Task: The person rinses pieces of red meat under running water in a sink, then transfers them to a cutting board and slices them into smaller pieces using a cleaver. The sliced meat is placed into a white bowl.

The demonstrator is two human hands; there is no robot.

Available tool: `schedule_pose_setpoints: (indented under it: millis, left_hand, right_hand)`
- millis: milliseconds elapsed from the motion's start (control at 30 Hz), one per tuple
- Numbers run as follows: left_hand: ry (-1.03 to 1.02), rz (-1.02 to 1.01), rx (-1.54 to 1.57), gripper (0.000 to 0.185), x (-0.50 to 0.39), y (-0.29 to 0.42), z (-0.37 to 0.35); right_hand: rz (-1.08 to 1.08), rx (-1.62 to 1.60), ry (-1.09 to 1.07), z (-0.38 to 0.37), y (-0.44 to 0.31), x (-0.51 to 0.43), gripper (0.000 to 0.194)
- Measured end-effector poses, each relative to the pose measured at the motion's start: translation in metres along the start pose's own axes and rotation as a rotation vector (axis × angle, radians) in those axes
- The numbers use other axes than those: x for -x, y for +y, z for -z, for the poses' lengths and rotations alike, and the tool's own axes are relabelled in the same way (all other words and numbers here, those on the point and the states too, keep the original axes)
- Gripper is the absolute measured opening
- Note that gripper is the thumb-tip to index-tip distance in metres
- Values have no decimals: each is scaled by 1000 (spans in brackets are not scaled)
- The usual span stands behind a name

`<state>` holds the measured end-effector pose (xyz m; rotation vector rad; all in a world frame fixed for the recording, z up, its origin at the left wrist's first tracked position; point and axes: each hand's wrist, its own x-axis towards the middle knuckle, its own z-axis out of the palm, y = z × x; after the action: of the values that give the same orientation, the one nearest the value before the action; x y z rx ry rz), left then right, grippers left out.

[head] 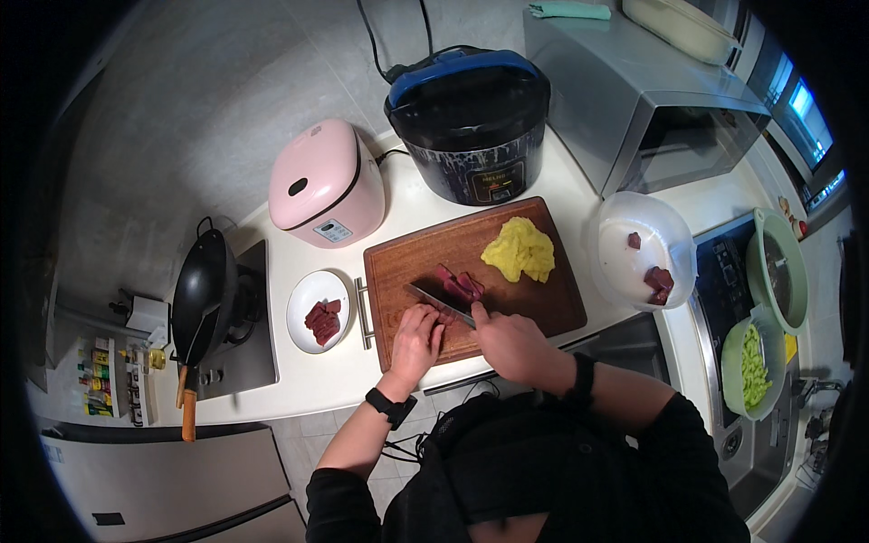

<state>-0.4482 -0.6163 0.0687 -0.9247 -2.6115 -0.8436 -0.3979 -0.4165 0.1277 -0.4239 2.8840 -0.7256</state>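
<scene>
A wooden cutting board (400, 271) lies on the counter in front of me. My right hand (512, 343) grips a kitchen knife (434, 297), its blade slanting to the upper left across the board. Dark red raw meat (461, 282) rests against the far side of the blade. On the near side, the curled fingers of my left hand (415, 343) press on meat close to the edge; the fingers partly hide it. A crumpled yellow cloth (519, 250) sits at the board's far right. Left of the board, a white bowl (296, 309) holds sliced red meat (323, 322).
A translucent tub (611, 234) with meat chunks stands right of the board. Behind are a pink rice cooker (326, 183), a black cooker (468, 129) and a microwave (631, 108). A wok (204, 285) occupies the left stove. Chopped green vegetables (753, 370) fill a container by the sink.
</scene>
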Motion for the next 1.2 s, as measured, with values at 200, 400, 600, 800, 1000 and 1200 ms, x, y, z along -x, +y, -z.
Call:
schedule_pose_setpoints:
  millis: [200, 400, 600, 800, 1000, 1200]
  left_hand:
    - [-7, 17, 10, 20, 1, 0, 1]
    - [8, -1, 14, 19, 1, -2, 7]
    - [13, -25, -26, 18, 1, 0, 6]
    - [-12, -73, -41, 18, 1, -2, 4]
    - [14, -79, -63, 16, 3, -2, 3]
    - [56, -90, -98, 13, 1, -1, 1]
  right_hand:
    - [-49, -43, 2, -18, 2, -4, 43]
    - [-83, -154, 51, -20, 13, -1, 43]
    - [-54, -136, 58, -13, 8, 3, 42]
    - [-112, -129, 1, -15, 6, -3, 43]
    - [-70, -84, 135, -6, 4, 4, 34]
    - [-18, -88, 45, 5, -1, 9, 36]
